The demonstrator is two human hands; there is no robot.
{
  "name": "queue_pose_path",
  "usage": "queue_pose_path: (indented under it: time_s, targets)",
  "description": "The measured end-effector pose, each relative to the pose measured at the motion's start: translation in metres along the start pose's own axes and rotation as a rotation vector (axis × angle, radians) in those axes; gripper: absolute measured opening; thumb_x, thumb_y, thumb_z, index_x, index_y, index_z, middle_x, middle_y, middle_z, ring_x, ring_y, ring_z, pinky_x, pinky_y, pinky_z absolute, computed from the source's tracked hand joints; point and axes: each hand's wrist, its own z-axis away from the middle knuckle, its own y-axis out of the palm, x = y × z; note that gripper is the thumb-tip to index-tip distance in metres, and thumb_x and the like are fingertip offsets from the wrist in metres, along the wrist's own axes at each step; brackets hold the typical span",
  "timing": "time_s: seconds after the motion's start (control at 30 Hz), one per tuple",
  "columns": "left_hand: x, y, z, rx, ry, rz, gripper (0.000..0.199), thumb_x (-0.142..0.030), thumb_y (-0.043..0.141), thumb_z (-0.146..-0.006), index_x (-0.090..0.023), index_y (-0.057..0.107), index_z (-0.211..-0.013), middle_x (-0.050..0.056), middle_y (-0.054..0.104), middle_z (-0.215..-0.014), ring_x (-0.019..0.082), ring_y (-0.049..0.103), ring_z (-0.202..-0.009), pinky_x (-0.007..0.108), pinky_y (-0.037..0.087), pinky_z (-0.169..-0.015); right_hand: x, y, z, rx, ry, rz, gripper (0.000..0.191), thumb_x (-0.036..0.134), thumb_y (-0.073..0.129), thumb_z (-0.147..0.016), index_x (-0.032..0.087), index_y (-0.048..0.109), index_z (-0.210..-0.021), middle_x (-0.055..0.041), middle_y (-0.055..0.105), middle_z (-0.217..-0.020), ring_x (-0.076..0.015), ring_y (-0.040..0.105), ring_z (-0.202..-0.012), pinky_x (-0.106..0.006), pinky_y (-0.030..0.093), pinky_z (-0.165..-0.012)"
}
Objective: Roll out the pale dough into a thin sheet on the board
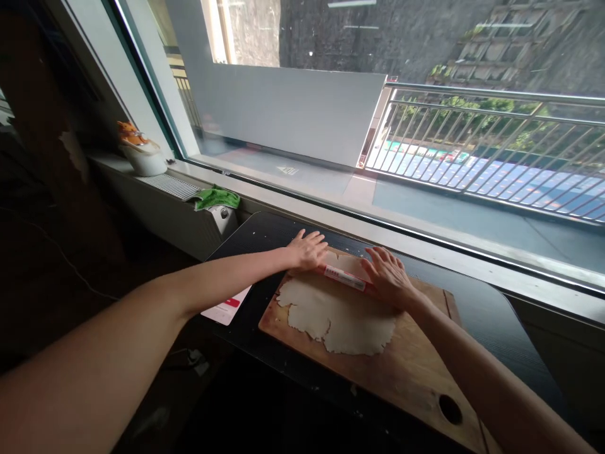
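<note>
A pale sheet of dough (350, 321) with ragged, cracked edges lies on a wooden board (420, 359). Across its far part rests a rolling pin (343, 277) with a red and white label around its middle. My left hand (308, 251) lies palm down over the pin's left end, fingers stretched out and apart. Over the right end, my right hand (388, 277) is spread flat in the same way, its fingers pointing toward the window. Both palms hide the pin's ends. Some dough shows beyond the pin, between the hands.
The board sits on a black table (482, 309) with small pale crumbs. A white and red sheet (227, 310) lies under my left forearm. Behind the table runs a window sill (307, 208). A green cloth (217, 198) and a white pot (144, 159) stand on the ledge at left.
</note>
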Motion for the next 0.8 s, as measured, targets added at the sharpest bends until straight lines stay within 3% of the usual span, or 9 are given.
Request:
queue_pose_path:
  time_s: [0.1, 0.23, 0.33, 0.43, 0.57, 0.63, 0.8]
  targets:
    - [0.000, -0.002, -0.007, 0.008, 0.018, 0.005, 0.051, -0.034, 0.029, -0.104, -0.022, 0.046, -0.150, 0.009, 0.036, -0.162, 0.025, 0.025, -0.153, 0.053, 0.017, -0.122, 0.002, -0.002, -0.001, 0.034, 0.014, 0.007, 0.047, 0.037, 0.035, -0.102, 0.025, 0.053, -0.143, -0.0128, 0.052, -0.149, -0.0298, 0.042, -0.141, -0.053, 0.040, -0.110]
    - [0.000, 0.016, 0.042, -0.034, 0.246, 0.045, 0.056, -0.040, 0.035, -0.102, -0.022, 0.038, -0.154, 0.008, 0.038, -0.161, 0.025, 0.027, -0.152, 0.051, 0.014, -0.123, 0.014, 0.005, 0.052, -0.011, -0.263, -0.046, 0.048, 0.044, 0.041, -0.100, 0.027, 0.053, -0.143, -0.0103, 0.053, -0.149, -0.0281, 0.040, -0.142, -0.050, 0.036, -0.113]
    - [-0.001, 0.022, 0.058, -0.066, 0.276, 0.038, 0.065, -0.047, 0.041, -0.099, -0.018, 0.034, -0.156, 0.011, 0.035, -0.162, 0.027, 0.024, -0.153, 0.050, 0.013, -0.124, 0.015, 0.007, 0.065, -0.052, -0.374, -0.073, 0.048, 0.045, 0.045, -0.100, 0.024, 0.055, -0.142, -0.0114, 0.056, -0.147, -0.0280, 0.040, -0.142, -0.049, 0.034, -0.115]
    - [0.000, 0.013, 0.027, -0.044, 0.150, 0.032, 0.057, -0.044, 0.035, -0.101, -0.020, 0.042, -0.152, 0.011, 0.036, -0.162, 0.027, 0.027, -0.151, 0.054, 0.016, -0.122, 0.007, 0.003, 0.030, -0.073, -0.287, -0.037, 0.045, 0.042, 0.044, -0.100, 0.021, 0.059, -0.137, -0.0132, 0.058, -0.143, -0.0287, 0.041, -0.141, -0.049, 0.031, -0.116]
    - [0.000, -0.001, -0.019, -0.072, 0.000, -0.014, 0.051, -0.034, 0.030, -0.102, -0.021, 0.048, -0.148, 0.010, 0.035, -0.162, 0.025, 0.027, -0.151, 0.053, 0.019, -0.122, -0.002, -0.002, -0.016, -0.119, 0.029, -0.015, 0.046, 0.038, 0.042, -0.099, 0.019, 0.058, -0.137, -0.0146, 0.057, -0.142, -0.0298, 0.042, -0.139, -0.049, 0.036, -0.112]
    - [-0.004, 0.001, -0.015, -0.082, 0.032, -0.021, 0.052, -0.032, 0.029, -0.101, -0.020, 0.047, -0.148, 0.009, 0.036, -0.162, 0.023, 0.028, -0.151, 0.049, 0.019, -0.122, 0.001, -0.001, -0.010, -0.100, 0.086, -0.013, 0.047, 0.039, 0.041, -0.099, 0.019, 0.057, -0.139, -0.0146, 0.055, -0.144, -0.0301, 0.043, -0.138, -0.050, 0.039, -0.110]
    - [-0.023, 0.020, 0.043, -0.078, 0.049, 0.018, 0.057, -0.037, 0.028, -0.100, -0.014, 0.044, -0.150, 0.013, 0.045, -0.156, 0.027, 0.036, -0.147, 0.050, 0.024, -0.121, 0.023, 0.005, 0.051, -0.078, -0.074, 0.011, 0.042, 0.039, 0.032, -0.101, 0.026, 0.063, -0.127, -0.0090, 0.060, -0.139, -0.0270, 0.044, -0.135, -0.047, 0.038, -0.108]
